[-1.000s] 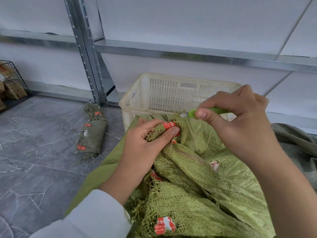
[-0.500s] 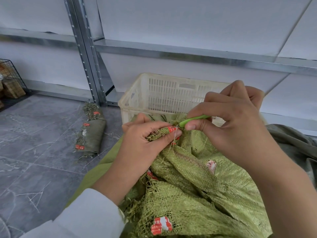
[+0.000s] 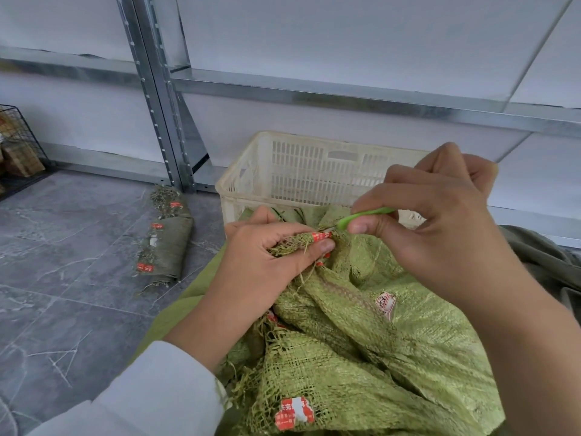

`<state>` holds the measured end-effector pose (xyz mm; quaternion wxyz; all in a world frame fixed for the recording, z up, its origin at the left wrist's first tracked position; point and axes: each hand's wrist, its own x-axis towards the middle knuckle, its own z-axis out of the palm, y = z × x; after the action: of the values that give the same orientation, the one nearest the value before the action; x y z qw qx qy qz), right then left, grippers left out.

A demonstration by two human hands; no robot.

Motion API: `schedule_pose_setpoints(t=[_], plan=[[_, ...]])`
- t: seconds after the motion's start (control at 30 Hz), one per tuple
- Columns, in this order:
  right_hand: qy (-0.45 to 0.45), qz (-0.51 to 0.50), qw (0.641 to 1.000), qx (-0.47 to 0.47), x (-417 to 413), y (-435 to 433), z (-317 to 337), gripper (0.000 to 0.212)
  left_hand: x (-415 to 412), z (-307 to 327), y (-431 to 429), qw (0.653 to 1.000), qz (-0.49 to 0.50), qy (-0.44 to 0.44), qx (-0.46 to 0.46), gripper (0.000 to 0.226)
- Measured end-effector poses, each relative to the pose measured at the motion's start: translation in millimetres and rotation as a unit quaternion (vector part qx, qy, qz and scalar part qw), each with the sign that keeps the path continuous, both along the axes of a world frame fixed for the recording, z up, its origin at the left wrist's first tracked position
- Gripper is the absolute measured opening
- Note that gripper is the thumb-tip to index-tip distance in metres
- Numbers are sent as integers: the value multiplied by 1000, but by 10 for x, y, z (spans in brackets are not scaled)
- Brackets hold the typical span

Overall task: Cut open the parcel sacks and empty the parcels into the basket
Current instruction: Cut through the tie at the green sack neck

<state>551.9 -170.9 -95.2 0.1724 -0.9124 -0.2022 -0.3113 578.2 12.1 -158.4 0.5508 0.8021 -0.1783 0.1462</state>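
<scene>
A green woven parcel sack (image 3: 361, 347) with red and white labels lies in front of me, its bunched neck raised toward the basket. My left hand (image 3: 267, 262) grips that frayed neck, thumb pressed on a red label. My right hand (image 3: 434, 221) pinches a small green-handled cutter (image 3: 361, 217) whose tip meets the neck just right of my left thumb. A cream plastic basket (image 3: 251, 180) stands right behind the sack; its inside is mostly hidden by my hands and the sack.
A rolled-up green sack (image 3: 166, 243) lies on the grey tiled floor to the left. Metal shelving (image 3: 163, 99) runs along the white wall behind the basket. A black wire cage (image 3: 19, 146) with brown boxes sits at the far left. Grey-green cloth (image 3: 547, 259) lies at right.
My right hand has come down and left, bringing the cutter tip from above the sack neck onto it. My left hand keeps its grip on the neck.
</scene>
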Motion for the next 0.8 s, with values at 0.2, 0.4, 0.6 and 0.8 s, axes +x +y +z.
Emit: schedule_pose_setpoints(t=[0.2,0.4,0.6,0.8], plan=[[7,-10,1000,-20,26,13,-42,17,8,4,13,1000,-3,-7,-2,22],[-13,-22,1000,6,34,8,-43,20,10,0,19,1000,-7,-3,-8,22],[-4,-16,1000,-3,47,5,-47,22,32,-21,10,1000,3,-7,-3,27],[20,-5,1000,2,49,-25,-45,20,43,-42,15,1000,7,-11,-8,25]])
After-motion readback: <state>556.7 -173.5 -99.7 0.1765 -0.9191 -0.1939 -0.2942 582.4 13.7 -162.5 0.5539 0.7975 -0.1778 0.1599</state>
